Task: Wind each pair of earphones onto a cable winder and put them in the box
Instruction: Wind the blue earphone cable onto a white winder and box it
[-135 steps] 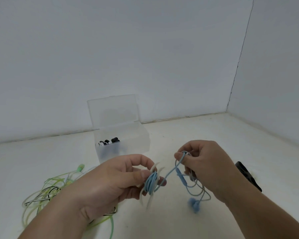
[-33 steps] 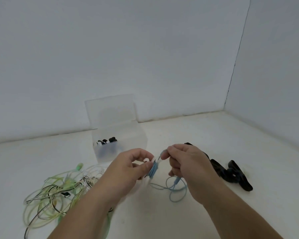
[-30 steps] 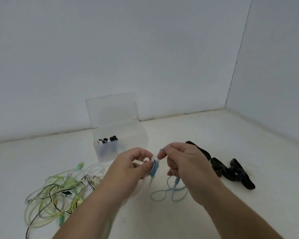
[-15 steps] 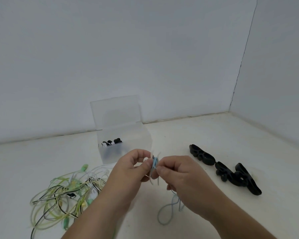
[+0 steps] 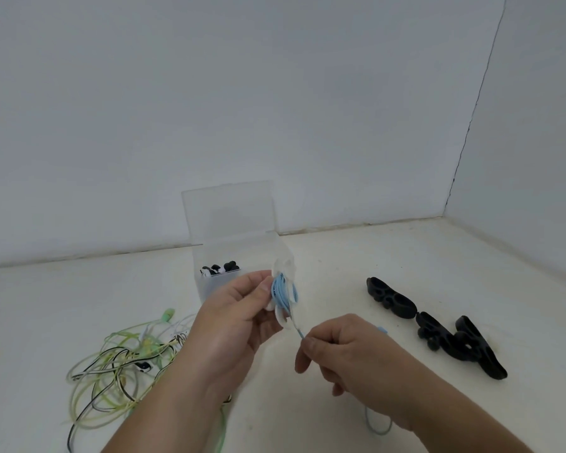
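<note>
Left hand [image 5: 232, 322] pinches white cable winder [image 5: 283, 291] wound with blue earphones [image 5: 284, 291], held above table [image 5: 340, 256], just in front of open box [image 5: 229, 256]. Right hand [image 5: 347, 351], lower right, pinches the taut free cable end.

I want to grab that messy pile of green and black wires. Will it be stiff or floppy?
The tangled heap of thin green, yellow and black-and-white earphone cables would probably flop and dangle: its strands lie in loose curves. Crossing loops suggest it lifts as one clump. Such thin cords are likely light.
</note>
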The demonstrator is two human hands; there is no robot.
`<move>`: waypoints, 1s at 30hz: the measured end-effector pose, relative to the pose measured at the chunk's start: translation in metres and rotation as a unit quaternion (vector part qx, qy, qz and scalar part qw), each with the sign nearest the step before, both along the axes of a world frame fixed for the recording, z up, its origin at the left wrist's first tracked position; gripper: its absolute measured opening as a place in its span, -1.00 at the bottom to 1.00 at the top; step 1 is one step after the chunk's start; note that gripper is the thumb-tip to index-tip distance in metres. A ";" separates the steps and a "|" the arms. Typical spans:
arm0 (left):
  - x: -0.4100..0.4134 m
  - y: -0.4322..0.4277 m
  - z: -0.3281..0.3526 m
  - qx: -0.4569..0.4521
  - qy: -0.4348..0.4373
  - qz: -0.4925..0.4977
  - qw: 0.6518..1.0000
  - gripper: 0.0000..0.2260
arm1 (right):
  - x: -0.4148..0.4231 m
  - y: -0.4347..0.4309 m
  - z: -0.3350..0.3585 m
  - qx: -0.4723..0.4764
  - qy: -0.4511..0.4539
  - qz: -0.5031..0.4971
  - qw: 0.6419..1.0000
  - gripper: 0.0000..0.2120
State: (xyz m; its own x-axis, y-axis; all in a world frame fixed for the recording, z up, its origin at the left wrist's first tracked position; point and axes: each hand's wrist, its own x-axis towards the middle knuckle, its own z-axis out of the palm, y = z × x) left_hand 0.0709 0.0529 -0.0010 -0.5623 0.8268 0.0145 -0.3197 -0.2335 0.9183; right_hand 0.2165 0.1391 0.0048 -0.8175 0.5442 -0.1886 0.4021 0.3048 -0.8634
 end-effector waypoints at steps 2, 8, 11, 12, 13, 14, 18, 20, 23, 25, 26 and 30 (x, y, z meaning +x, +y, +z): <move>0.001 -0.002 0.002 -0.012 0.022 -0.031 0.999 -0.75 | 0.000 0.003 -0.001 0.003 0.003 -0.026 1.000 -0.67; 0.002 -0.006 -0.003 -0.088 0.176 -0.113 0.974 -0.75 | 0.009 0.015 0.006 -0.167 0.076 -0.121 0.976 -0.78; 0.002 -0.005 -0.005 -0.119 0.239 -0.128 0.955 -0.80 | 0.010 0.018 0.006 -0.224 0.078 -0.126 0.963 -0.73; 0.002 -0.005 -0.005 -0.127 0.252 -0.127 0.951 -0.82 | 0.010 0.019 0.005 -0.234 0.078 -0.131 0.960 -0.73; 0.001 -0.005 -0.005 -0.135 0.266 -0.122 0.947 -0.87 | 0.010 0.020 0.004 -0.241 0.082 -0.137 0.957 -0.75; 0.000 -0.005 -0.005 -0.141 0.278 -0.118 0.943 -0.91 | 0.010 0.022 0.004 -0.246 0.089 -0.145 0.954 -0.79; 0.003 -0.004 -0.007 -0.149 0.288 -0.105 0.940 -0.84 | 0.011 0.027 0.004 -0.229 0.112 -0.166 0.953 -0.79; 0.004 -0.002 -0.008 -0.157 0.313 -0.088 0.932 -0.84 | 0.010 0.024 0.005 -0.215 0.125 -0.158 0.956 -0.77; 0.005 0.002 -0.012 -0.160 0.331 -0.020 0.930 -0.86 | 0.008 0.017 0.006 -0.193 0.151 -0.152 0.958 -0.79; 0.006 0.004 -0.014 -0.157 0.325 0.031 0.932 -0.87 | 0.006 0.010 0.007 -0.148 0.165 -0.140 0.965 -0.82; 0.008 0.006 -0.016 -0.156 0.327 0.052 0.931 -0.89 | 0.005 0.007 0.006 -0.122 0.167 -0.129 0.970 -0.80; 0.012 0.009 -0.020 -0.146 0.327 0.124 0.925 -0.92 | 0.001 -0.005 0.004 -0.017 0.146 -0.107 0.983 -0.60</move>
State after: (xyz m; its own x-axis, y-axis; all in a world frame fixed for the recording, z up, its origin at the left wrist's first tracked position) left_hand 0.0833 0.0617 -0.0209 -0.6853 0.6956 0.2154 0.3571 0.0632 0.9319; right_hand 0.2177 0.1341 0.0089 -0.7073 0.7068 0.0170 0.1871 0.2102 -0.9596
